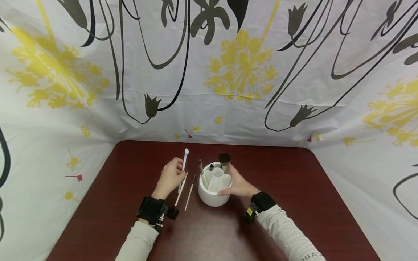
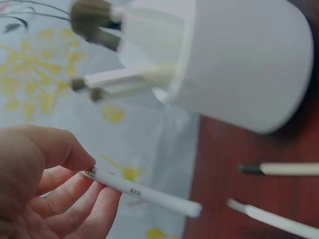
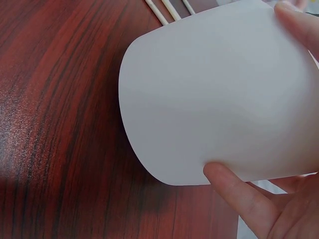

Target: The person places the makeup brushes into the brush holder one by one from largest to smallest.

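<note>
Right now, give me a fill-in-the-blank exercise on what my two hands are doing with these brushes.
The left hand pinches a thin ____ stick.
The right hand grips the white ____ by its side.
Beside the holder, ____ slim brushes lie on the table.
The table's surface is dark red ____.
Missing words: white; holder; two; wood
</note>
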`<state>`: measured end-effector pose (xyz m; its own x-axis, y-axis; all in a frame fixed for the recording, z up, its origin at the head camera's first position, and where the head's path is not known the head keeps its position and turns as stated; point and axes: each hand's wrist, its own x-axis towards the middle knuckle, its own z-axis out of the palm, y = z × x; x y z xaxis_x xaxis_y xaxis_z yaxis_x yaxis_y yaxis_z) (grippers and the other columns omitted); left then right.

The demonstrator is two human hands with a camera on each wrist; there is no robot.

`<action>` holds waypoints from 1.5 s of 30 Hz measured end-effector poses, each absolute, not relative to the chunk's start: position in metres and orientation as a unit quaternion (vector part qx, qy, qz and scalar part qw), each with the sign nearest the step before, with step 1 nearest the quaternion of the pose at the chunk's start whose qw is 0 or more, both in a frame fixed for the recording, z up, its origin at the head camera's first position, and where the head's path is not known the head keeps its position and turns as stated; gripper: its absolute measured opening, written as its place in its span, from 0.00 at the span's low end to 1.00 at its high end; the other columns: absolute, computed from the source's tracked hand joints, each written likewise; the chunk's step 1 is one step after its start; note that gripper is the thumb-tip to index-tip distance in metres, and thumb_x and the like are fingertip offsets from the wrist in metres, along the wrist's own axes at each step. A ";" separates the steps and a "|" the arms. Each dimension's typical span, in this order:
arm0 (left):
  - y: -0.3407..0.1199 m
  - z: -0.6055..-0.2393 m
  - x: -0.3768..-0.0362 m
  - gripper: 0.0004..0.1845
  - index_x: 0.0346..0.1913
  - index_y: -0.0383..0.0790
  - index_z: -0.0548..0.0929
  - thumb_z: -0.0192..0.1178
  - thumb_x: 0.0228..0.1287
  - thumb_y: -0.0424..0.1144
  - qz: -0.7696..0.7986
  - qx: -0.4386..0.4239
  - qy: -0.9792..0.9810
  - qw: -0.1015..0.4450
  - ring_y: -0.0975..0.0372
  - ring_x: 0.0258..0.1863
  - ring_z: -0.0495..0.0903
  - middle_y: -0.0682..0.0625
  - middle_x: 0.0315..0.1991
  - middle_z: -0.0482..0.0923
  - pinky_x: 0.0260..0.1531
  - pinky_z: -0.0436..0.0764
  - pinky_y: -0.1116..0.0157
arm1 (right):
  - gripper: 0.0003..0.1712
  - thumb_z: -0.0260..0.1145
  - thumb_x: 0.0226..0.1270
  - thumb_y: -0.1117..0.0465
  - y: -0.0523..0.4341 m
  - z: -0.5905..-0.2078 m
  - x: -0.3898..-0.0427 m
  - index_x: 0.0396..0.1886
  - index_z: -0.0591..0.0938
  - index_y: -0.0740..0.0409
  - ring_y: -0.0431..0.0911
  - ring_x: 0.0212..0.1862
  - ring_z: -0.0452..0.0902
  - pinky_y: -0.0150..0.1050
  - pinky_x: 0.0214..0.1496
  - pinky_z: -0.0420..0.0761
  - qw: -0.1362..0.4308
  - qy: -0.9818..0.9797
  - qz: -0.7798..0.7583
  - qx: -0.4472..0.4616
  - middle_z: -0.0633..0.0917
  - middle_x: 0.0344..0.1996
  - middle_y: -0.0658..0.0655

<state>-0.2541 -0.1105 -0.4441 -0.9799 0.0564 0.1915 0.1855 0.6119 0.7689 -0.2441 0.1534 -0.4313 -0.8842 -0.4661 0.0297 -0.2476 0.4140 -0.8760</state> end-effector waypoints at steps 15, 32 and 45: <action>-0.087 -0.396 -0.234 0.16 0.45 0.37 0.73 0.59 0.51 0.28 -0.498 -0.137 -0.844 0.147 0.61 0.31 0.79 0.47 0.34 0.75 0.28 0.77 0.65 | 0.66 0.80 0.32 0.58 0.164 -0.465 -0.261 0.69 0.48 0.56 0.51 0.62 0.60 0.50 0.62 0.59 0.091 0.839 -0.491 -0.218 0.64 0.60 0.60; -0.080 -0.397 -0.238 0.15 0.43 0.37 0.72 0.60 0.51 0.27 -0.501 -0.148 -0.833 0.183 0.62 0.30 0.78 0.48 0.34 0.76 0.29 0.77 0.66 | 0.67 0.80 0.32 0.56 0.164 -0.470 -0.261 0.70 0.48 0.55 0.49 0.62 0.60 0.49 0.62 0.60 0.093 0.838 -0.495 -0.209 0.64 0.61 0.58; -0.077 -0.399 -0.241 0.15 0.43 0.37 0.72 0.60 0.51 0.27 -0.505 -0.144 -0.833 0.177 0.62 0.31 0.79 0.47 0.35 0.76 0.31 0.79 0.67 | 0.68 0.80 0.31 0.56 0.164 -0.471 -0.262 0.70 0.47 0.58 0.51 0.65 0.56 0.50 0.63 0.58 0.086 0.850 -0.477 -0.206 0.60 0.64 0.61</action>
<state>-0.2414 -0.0768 -0.3987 -0.8958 0.0599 0.4403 0.4181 0.4493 0.7895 -0.2621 0.1636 -0.4709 -0.9003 -0.4322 0.0509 -0.2687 0.4602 -0.8462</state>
